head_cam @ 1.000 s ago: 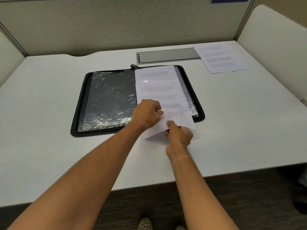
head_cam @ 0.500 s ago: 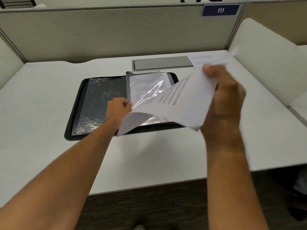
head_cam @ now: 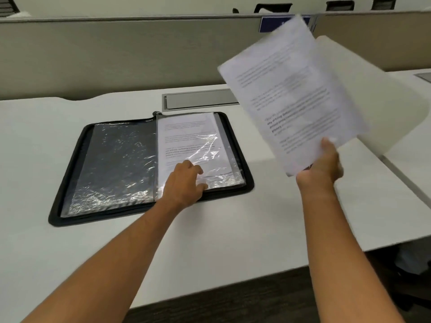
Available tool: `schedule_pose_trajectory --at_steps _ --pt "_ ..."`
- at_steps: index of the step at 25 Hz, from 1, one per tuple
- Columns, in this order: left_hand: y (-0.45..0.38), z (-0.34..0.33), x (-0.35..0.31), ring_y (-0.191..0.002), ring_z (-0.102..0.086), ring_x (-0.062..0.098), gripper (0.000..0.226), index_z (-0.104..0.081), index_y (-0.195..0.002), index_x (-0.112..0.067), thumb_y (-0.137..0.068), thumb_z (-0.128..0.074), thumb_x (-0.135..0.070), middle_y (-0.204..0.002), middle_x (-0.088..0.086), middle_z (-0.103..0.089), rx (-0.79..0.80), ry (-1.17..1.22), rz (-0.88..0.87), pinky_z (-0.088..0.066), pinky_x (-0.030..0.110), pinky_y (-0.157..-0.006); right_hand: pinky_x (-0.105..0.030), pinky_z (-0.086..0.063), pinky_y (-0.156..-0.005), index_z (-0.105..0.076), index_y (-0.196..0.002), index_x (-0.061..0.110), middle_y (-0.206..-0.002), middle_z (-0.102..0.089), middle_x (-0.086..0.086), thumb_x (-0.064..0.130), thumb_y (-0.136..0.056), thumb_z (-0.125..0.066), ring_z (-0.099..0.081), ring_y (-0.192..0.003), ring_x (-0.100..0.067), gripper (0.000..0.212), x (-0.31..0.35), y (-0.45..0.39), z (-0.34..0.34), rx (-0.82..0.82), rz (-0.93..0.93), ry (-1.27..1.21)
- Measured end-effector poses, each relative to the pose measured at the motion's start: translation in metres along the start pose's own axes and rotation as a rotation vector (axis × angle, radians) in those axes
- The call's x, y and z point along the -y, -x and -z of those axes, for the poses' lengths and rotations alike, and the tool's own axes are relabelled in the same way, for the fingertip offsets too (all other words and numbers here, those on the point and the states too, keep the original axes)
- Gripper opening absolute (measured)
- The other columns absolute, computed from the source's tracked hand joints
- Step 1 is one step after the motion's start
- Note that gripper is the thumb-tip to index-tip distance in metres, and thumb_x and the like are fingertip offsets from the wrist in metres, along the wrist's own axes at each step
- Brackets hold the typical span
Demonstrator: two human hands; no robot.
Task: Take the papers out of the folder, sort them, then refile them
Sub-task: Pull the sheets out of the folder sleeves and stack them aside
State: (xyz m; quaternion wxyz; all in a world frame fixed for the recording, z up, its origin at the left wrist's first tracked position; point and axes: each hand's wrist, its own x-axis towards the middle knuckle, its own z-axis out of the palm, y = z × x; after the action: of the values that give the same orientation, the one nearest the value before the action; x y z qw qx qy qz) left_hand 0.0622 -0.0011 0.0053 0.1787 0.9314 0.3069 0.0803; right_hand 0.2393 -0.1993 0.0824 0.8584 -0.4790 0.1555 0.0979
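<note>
The right hand (head_cam: 320,163) now pinches a sheet (head_cam: 293,94) lifted clear of the folder (head_cam: 70,183); the left hand (head_cam: 186,180), fingers spread, presses the next sleeve (head_cam: 193,141). Extraction continues.

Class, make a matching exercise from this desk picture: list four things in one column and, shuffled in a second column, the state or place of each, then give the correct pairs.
Things:
1. loose sheet
2. folder
3. left hand
4. metal cover plate

States or places:
A. lies open on the desk
B. held up in the air by the right hand
C. set into the desk behind the folder
D. rests on the plastic sleeve of the right-hand page

Pairs: 1-B, 2-A, 3-D, 4-C
</note>
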Motion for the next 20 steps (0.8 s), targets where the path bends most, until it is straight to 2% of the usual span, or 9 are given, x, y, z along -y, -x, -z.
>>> schedule_pose_trajectory --at_steps 4,5,7,8,11,13,15,17,20 --pt "-0.014 -0.010 -0.003 -0.119 -0.046 0.023 0.040 -0.059 -0.125 -0.018 -0.089 -0.067 -0.034 -0.125 0.002 -0.054 -0.037 -0.026 -0.052 -0.043 0.036 -0.095 -0.028 -0.049 -0.075 -0.052 -0.089 0.014 -0.094 -0.059 -0.003 0.018 -0.093 -0.064 -0.062 -0.088 -0.022 0.013 -0.033 -0.055 0.013 -0.362 -0.082 0.066" --pt "-0.016 -0.011 -0.003 -0.118 -0.047 0.023 0.040 -0.059 -0.125 -0.018 -0.089 -0.067 -0.034 -0.124 0.002 -0.054 -0.039 -0.037 -0.072 -0.044 0.036 -0.093 -0.026 -0.044 -0.076 -0.055 -0.099 0.010 -0.104 -0.061 -0.007 0.020 -0.097 -0.058 -0.061 -0.098 -0.026 0.010 -0.038 -0.064 0.014 -0.372 -0.128 0.017" --pt "-0.020 -0.013 -0.003 -0.115 -0.050 0.024 0.039 -0.060 -0.124 -0.018 -0.089 -0.067 -0.032 -0.122 0.001 -0.057 -0.066 -0.061 -0.114 -0.045 0.037 -0.090 -0.030 -0.039 -0.078 -0.053 -0.127 0.006 -0.127 -0.057 -0.015 0.028 -0.103 -0.045 -0.055 -0.118 -0.031 0.034 -0.039 -0.085 0.010 -0.403 -0.171 -0.023" --pt "-0.021 -0.013 -0.004 -0.112 -0.052 0.025 0.037 -0.061 -0.123 -0.017 -0.089 -0.067 -0.031 -0.120 0.002 -0.058 -0.090 -0.068 -0.131 -0.046 0.038 -0.087 -0.033 -0.042 -0.082 -0.053 -0.129 0.005 -0.127 -0.058 -0.015 0.031 -0.103 -0.045 -0.055 -0.119 -0.032 0.037 -0.038 -0.090 0.010 -0.404 -0.174 -0.031" --pt "-0.024 -0.017 -0.007 -0.102 -0.059 0.028 0.030 -0.066 -0.115 -0.014 -0.088 -0.068 -0.026 -0.112 0.004 -0.064 -0.163 -0.074 -0.176 -0.050 0.040 -0.078 -0.027 -0.048 -0.075 -0.054 -0.089 0.012 -0.104 -0.065 -0.003 0.025 -0.097 -0.062 -0.063 -0.090 -0.021 0.017 -0.033 -0.104 0.006 -0.373 -0.067 0.233" --pt "-0.026 -0.020 -0.008 -0.095 -0.063 0.028 0.025 -0.068 -0.110 -0.013 -0.087 -0.070 -0.024 -0.105 0.003 -0.066 -0.201 -0.085 -0.214 -0.053 0.039 -0.070 -0.026 -0.049 -0.076 -0.047 -0.075 0.018 -0.110 -0.065 -0.004 0.017 -0.095 -0.065 -0.060 -0.084 -0.017 0.026 -0.031 -0.119 0.004 -0.341 -0.030 0.365" --pt "-0.028 -0.022 -0.009 -0.088 -0.065 0.027 0.022 -0.069 -0.106 -0.013 -0.086 -0.071 -0.021 -0.099 0.002 -0.068 -0.230 -0.086 -0.247 -0.054 0.038 -0.064 -0.028 -0.051 -0.077 -0.057 -0.089 0.014 -0.122 -0.065 -0.010 0.011 -0.094 -0.061 -0.063 -0.090 -0.022 0.007 -0.029 -0.130 -0.003 -0.309 -0.036 0.385" --pt "-0.030 -0.024 -0.010 -0.084 -0.065 0.026 0.019 -0.070 -0.103 -0.013 -0.085 -0.072 -0.020 -0.096 0.001 -0.068 -0.246 -0.087 -0.268 -0.054 0.036 -0.060 -0.028 -0.054 -0.077 -0.060 -0.118 0.009 -0.127 -0.064 -0.011 0.007 -0.090 -0.056 -0.066 -0.095 -0.023 0.028 -0.029 -0.141 -0.012 -0.307 -0.027 0.397" --pt "-0.032 -0.025 -0.008 -0.078 -0.066 0.025 0.016 -0.071 -0.098 -0.014 -0.083 -0.075 -0.017 -0.090 -0.001 -0.069 -0.277 -0.086 -0.284 -0.053 0.034 -0.055 -0.025 -0.048 -0.080 -0.047 -0.134 0.007 -0.133 -0.058 -0.007 0.008 -0.089 -0.053 -0.061 -0.107 -0.021 0.045 -0.027 -0.161 -0.021 -0.364 -0.010 0.509"
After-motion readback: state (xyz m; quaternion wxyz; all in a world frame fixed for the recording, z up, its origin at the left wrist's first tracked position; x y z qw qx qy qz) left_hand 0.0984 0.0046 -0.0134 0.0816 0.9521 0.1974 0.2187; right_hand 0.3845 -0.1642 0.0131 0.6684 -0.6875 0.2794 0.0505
